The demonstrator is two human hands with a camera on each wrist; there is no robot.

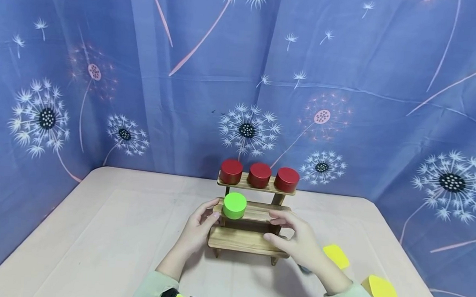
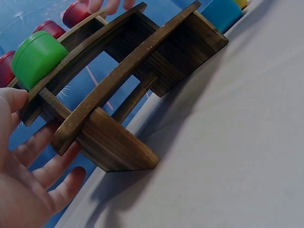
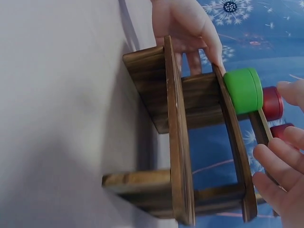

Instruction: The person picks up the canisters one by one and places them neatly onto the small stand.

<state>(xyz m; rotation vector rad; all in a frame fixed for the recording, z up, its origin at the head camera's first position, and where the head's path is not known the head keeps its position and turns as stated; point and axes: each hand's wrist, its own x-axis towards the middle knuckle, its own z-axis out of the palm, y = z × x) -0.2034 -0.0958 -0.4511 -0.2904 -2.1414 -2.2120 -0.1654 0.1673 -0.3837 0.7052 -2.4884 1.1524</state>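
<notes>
A three-tier wooden display stand [image 1: 241,242] stands on the table. On the left part of its middle shelf sits a green round tin [image 1: 235,205]. Three red tins, among them the middle one [image 1: 259,175], line the top shelf. My left hand [image 1: 196,230] holds the stand's left end, its thumb at the middle shelf's edge beside the green tin and its fingers behind. Over the right part of the middle and bottom shelves, my right hand [image 1: 294,236] hovers with fingers loosely spread and nothing held. The right wrist view shows a gap between that hand and the green tin [image 3: 243,89].
Two yellow pieces, a farther one [image 1: 336,256] and a nearer one [image 1: 381,291], lie right of the stand near my right forearm. A blue object [image 2: 221,16] is beyond the stand's right end in the left wrist view. A blue dandelion-print curtain [image 1: 183,118] hangs behind the table.
</notes>
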